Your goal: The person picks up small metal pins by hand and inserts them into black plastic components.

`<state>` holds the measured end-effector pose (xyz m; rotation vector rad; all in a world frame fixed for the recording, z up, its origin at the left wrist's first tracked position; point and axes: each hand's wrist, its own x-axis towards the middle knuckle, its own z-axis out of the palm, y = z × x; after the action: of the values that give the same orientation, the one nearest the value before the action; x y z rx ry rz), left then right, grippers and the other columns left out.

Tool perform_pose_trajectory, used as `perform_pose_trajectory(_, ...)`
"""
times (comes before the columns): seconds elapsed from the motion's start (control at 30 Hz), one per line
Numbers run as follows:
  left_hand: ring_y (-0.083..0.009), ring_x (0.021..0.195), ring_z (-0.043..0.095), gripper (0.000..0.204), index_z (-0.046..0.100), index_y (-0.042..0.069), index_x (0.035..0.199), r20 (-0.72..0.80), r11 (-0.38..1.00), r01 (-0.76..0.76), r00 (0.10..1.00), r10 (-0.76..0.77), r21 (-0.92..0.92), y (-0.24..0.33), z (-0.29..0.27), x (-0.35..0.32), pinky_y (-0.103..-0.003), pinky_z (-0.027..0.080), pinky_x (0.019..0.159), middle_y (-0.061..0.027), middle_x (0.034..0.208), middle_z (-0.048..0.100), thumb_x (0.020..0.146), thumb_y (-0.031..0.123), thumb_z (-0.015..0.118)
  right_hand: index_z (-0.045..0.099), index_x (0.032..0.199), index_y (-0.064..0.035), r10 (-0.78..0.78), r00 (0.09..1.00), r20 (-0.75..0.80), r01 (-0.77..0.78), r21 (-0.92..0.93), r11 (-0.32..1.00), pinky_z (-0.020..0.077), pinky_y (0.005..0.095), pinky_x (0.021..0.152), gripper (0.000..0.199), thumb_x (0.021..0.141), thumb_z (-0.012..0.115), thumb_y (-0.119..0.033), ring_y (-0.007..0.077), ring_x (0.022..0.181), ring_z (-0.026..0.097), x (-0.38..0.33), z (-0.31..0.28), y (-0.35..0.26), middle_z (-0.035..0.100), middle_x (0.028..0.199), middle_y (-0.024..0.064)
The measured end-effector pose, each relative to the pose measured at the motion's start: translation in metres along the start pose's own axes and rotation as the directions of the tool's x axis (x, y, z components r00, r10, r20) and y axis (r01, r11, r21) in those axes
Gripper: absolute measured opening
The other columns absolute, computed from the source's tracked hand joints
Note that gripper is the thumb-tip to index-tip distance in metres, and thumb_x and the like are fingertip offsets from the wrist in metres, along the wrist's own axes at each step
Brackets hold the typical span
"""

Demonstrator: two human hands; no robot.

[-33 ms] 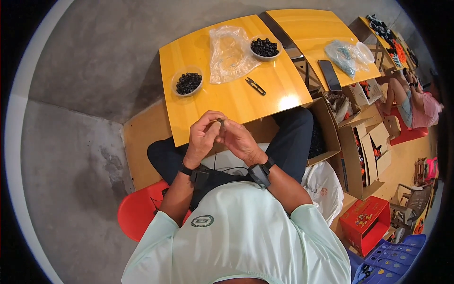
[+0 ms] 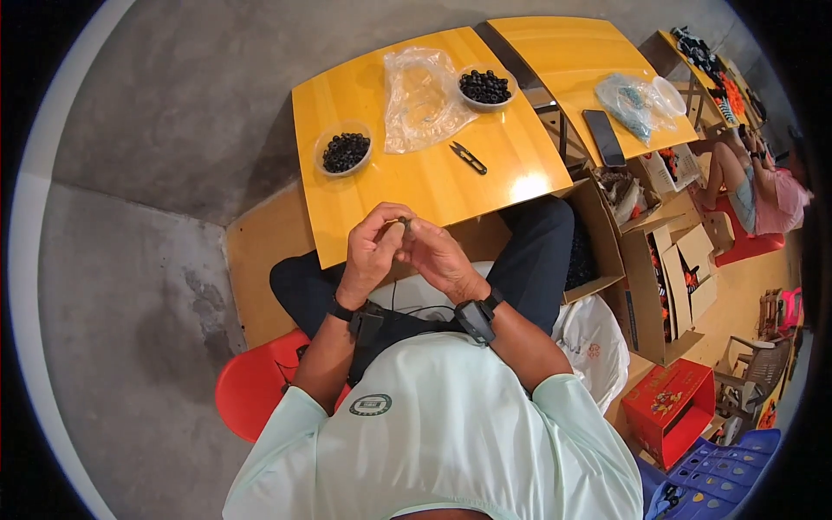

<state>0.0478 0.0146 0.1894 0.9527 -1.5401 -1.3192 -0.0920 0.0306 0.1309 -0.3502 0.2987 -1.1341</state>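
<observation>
Dark piece [image 2: 406, 223], possibly a bead, is clamped in the fingertips of left hand [image 2: 373, 249] and right hand [image 2: 442, 258], by the yellow table's [image 2: 407, 186] near edge.

own hands [image 2: 371, 251] [image 2: 442, 258]: 2 | bead bowls [image 2: 319, 161] [image 2: 490, 107]: 2 | snips [image 2: 473, 163]: 1 | phone [image 2: 604, 138]: 1

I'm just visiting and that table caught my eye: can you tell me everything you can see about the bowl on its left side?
The bowl is round, shallow and see-through, seemingly clear plastic, with no lid. It stands upright near the left edge of the yellow table, holding a heap of small, black, bead-like pieces; a few seem to have holes. Only the table and these pieces touch it; the left hand and right hand are apart from it.
</observation>
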Motion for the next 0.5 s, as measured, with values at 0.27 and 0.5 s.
perform_pose_trajectory(0.27, -0.0082, 0.083, 0.059, 0.015, 0.061, -0.001, 0.105, 0.008, 0.999, 0.054, 0.999, -0.054, 0.003, -0.0023, -0.0018, -0.0018, -0.02, 0.049, 0.069, -0.0041, 0.101, 0.063, 0.093, -0.002, 0.051, 0.061, 0.113, -0.0046, 0.002, 1.0, 0.001, -0.002, -0.007, 1.0, 0.0508, 0.0256, 0.075, 0.029, 0.102, 0.054, -0.03, 0.0109, 0.083, 0.059, -0.0007, -0.0011, 0.0025, 0.063, 0.095, 0.0014)
perform_pose_trajectory(0.5, -0.0128, 0.088, 0.061, 0.012, 0.062, -0.002, 0.1, -0.019, 0.982, -0.12, 0.992, 0.124, 0.147, -0.0046, 0.0017, 0.0014, -0.023, 0.05, 0.074, -0.0081, 0.1, 0.064, 0.09, -0.003, 0.054, 0.061, 0.113, -0.0046, -0.013, 0.999, -0.034, 0.012, -0.033, 0.999, 0.0508, 0.0254, 0.075, 0.029, 0.102, 0.053, -0.03, 0.0102, 0.083, 0.058, -0.0023, 0.004, 0.001, 0.063, 0.095, 0.0009)
